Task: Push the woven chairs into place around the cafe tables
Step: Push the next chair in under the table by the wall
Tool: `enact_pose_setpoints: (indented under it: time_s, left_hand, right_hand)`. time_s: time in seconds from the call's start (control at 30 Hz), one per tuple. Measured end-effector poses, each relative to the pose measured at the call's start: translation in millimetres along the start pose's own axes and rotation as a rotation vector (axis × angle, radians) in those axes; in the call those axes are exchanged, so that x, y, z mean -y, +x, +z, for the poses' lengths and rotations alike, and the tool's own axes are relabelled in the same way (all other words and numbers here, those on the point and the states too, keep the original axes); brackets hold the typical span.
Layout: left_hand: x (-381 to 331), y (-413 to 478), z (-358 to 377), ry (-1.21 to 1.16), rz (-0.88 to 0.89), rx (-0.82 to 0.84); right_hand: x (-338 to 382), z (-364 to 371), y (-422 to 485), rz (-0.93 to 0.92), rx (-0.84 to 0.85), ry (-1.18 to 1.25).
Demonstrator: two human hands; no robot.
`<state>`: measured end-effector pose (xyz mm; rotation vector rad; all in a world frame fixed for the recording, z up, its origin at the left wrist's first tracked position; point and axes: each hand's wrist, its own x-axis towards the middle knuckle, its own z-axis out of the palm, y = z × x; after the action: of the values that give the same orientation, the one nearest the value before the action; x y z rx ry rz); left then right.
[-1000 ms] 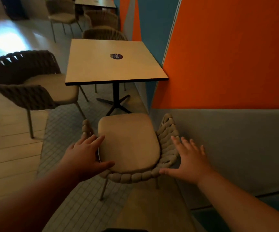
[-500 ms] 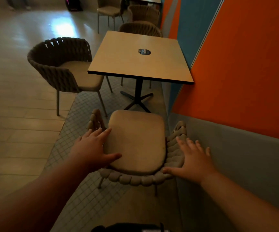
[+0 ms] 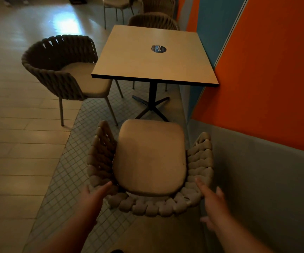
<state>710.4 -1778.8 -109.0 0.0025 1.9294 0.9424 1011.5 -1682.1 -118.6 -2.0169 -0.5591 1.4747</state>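
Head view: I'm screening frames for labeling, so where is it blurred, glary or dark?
Head view: the left hand and right hand are smeared by motion blur; the table and near chair look sharp; bluish glare washes the floor at top left; light is dim and warm overall.

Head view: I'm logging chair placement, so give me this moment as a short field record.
near chair: facing table, not yet tucked under
table: square, pedestal base, beside wall
left hand: fingers straight, at woven back's left corner
right hand: fingers straight, at right corner
side chair: at table's left side
contact: blurred, cannot tell
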Motion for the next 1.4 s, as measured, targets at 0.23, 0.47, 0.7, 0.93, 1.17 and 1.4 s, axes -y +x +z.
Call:
enact_pose_setpoints:
  time_s: [0.23, 0.47, 0.7, 0.93, 1.17, 1.4]
  left_hand:
    - [41.8, 90.0, 42.5, -0.197, -0.190, -0.046]
    - [74.5, 138.4, 59.2, -0.391, -0.017, -0.087]
    - [43.2, 150.4, 86.1, -0.413, 0.038, -0.111]
    - [0.7, 183.7, 122.9, -0.414, 0.070, -0.186]
    - [-37.9, 200.9, 147.2, -0.361, 0.075, -0.218]
    - [-53.4, 232.1, 161.5, -0.347, 0.076, -0.246]
  right_hand:
    - [-45.3, 44.2, 65.3, 0.180, -0.093, 0.275]
    - [-57.0, 62.5, 97.8, 0.144, -0.364, 0.213]
    - [-23.6, 76.4, 114.6, 0.099, -0.397, 0.218]
    - [20.7, 98.0, 151.9, 0.058, -0.399, 0.226]
    - [50.5, 119.5, 189.9, 0.016, -0.422, 0.188]
    - [70.9, 122.3, 222.8, 0.015, -0.368, 0.146]
